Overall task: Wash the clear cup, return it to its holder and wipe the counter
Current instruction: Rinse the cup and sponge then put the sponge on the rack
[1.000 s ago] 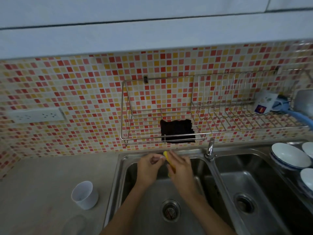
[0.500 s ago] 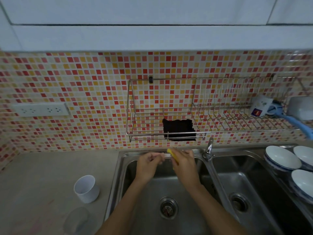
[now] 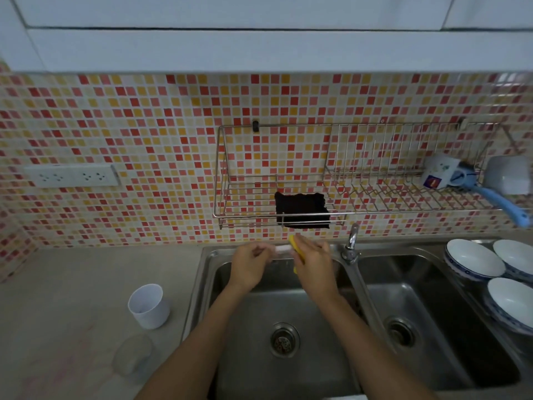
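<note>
Both hands are over the back of the left sink basin [image 3: 259, 370]. My left hand [image 3: 250, 265] is closed on a small pale, see-through item [image 3: 281, 250]; what it is I cannot tell. My right hand [image 3: 313, 265] grips a yellow sponge [image 3: 296, 246] pressed against that item. A clear cup [image 3: 134, 357] stands on the grey counter [image 3: 72, 284] at the lower left, apart from both hands. Just behind it is a white cup [image 3: 148, 306], upright. A black cloth [image 3: 301, 210] hangs from the wire wall rack [image 3: 248, 219] above the sink.
The tap [image 3: 351, 243] rises between the two basins, right of my right hand. White bowls [image 3: 473, 262] sit at the right basin's [image 3: 432, 327] far edge. A mug [image 3: 439, 171] and blue-handled brush [image 3: 501, 204] rest on the rack's right end. A wall socket [image 3: 72, 176] is at left.
Both hands have stayed together at the sink's back edge, with sponge and item still pressed together. The view has tilted slightly, so the clear cup on the counter shows more fully.
</note>
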